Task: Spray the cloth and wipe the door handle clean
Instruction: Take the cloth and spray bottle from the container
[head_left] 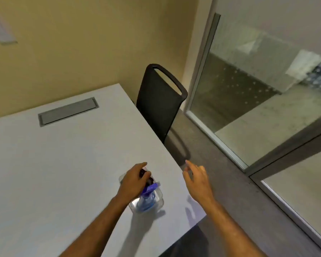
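Observation:
A clear plastic spray bottle (146,200) with a blue and purple trigger head stands on the white table (63,164) near its right edge. My left hand (134,178) rests on top of the bottle, fingers curled around the dark nozzle end. My right hand (197,178) hovers just past the table's right edge, fingers apart, holding nothing. No cloth and no door handle show in this view.
A black chair (159,101) stands at the table's far right side. A grey cable hatch (67,111) is set into the tabletop. A glass partition with a metal frame (230,145) runs along the right, above grey carpet.

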Demonstrator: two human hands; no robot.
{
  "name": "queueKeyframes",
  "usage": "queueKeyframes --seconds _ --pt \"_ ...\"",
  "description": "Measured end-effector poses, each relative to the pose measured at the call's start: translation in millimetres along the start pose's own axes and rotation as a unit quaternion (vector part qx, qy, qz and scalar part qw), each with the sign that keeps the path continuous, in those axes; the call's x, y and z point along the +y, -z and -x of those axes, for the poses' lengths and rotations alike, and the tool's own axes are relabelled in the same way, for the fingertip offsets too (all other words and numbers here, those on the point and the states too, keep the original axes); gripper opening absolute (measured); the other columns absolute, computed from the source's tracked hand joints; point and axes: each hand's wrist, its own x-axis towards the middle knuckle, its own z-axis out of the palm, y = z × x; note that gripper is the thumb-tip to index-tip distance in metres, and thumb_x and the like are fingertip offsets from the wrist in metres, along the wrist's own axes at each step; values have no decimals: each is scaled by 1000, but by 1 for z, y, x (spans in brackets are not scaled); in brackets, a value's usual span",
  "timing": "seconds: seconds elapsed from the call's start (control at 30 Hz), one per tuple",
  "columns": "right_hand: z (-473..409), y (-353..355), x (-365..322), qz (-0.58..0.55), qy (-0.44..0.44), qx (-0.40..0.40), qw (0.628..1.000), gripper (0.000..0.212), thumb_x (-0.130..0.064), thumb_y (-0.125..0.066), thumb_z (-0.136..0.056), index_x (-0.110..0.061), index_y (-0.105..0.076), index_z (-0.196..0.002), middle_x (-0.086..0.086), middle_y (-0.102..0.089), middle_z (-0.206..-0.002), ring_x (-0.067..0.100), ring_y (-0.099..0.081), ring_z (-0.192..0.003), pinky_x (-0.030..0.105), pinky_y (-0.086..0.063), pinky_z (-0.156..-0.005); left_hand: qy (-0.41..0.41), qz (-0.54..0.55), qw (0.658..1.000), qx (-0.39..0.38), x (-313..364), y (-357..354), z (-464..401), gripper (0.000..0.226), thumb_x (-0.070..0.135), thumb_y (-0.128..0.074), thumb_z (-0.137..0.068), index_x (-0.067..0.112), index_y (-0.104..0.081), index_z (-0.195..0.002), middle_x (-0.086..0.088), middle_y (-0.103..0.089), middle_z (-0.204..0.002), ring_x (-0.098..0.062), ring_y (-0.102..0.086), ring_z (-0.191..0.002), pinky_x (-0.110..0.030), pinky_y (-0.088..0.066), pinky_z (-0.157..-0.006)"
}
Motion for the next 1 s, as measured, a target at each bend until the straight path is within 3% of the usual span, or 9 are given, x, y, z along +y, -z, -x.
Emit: queueKeyframes --seconds 0.1,0.17,0.37,0.47,0.6,0.73,0.87,0.93,1.0 --pt "-2 -20 -10 -15 -22 -19 999 38 -29 -55 -102 -25 -56 -140 4 -59 -122 15 -60 -104 31 -53 -91 43 -15 999 6 -30 14 -13 42 27 -57 -100 14 -57 -140 -4 -59 -144 -22 -56 -130 -35 -44 -111" --pt "-1 -34 -12 -1 -25 -34 999 35 -28 -55 -102 -26 -59 -136 4 -61 -124 13 -59 -104 29 -53 -89 75 -54 996 -19 -48 16 -21 41 24 -53 -102 11 -57 -140 -8 -58 -145 -25 -55 -132 -34 -41 -112" --pt "-2 -65 -5 12 -21 -83 996 29 -29 -54 -102 -30 -63 -130 -4 -63 -126 7 -60 -99 18 -49 -86 69 -130 984 -105 -74 1 -50 29 14 -49 -98 6 -67 -120 -14 -68 -126 -31 -63 -114 -31 -45 -93" --pt "1 -81 -1 11 -44 -116 992 29 -29 -52 -103 -31 -62 -130 -7 -63 -126 7 -59 -106 12 -44 -87 69 -167 974 -137 -83 -7 -63 26 16 -47 -98 6 -66 -112 -14 -68 -119 -30 -64 -108 -33 -46 -90" --pt "13 -100 -2 -65 -100 -168 979 30 -21 -57 -101 -41 -57 -123 -12 -64 -122 7 -61 -111 2 -47 -74 64 -222 960 -161 -96 -17 -79 28 17 -44 -99 7 -62 -119 -13 -65 -123 -30 -62 -111 -35 -47 -94" --pt "28 -120 -9 -167 -172 -206 949 41 -8 -64 -96 -42 -57 -117 -9 -64 -119 3 -62 -107 9 -53 -77 64 -280 940 -185 -112 -27 -87 37 20 -42 -102 10 -54 -135 -12 -62 -132 -30 -60 -118 -38 -45 -101" --pt "37 -139 -19 -315 -238 -197 897 48 5 -66 -90 -7 -47 -132 21 -58 -129 19 -67 -96 26 -60 -73 74 -329 917 -213 -121 -40 -94 42 20 -46 -100 7 -46 -140 -14 -57 -138 -33 -53 -126 -39 -42 -103" --pt "40 -149 -25 -350 -261 -199 878 66 -10 -82 -78 -13 -39 -128 25 -51 -133 24 -60 -104 37 -58 -89 87 -343 907 -230 -122 -46 -95 45 21 -52 -99 5 -44 -140 -14 -55 -140 -34 -48 -129 -40 -42 -104" --pt "43 -163 -29 -287 -274 -188 899 88 -10 -89 -71 -25 -31 -135 11 -48 -137 24 -53 -118 44 -52 -104 94 -357 899 -237 -122 -51 -96 47 22 -56 -96 4 -45 -139 -14 -54 -140 -34 -47 -129 -39 -43 -104"
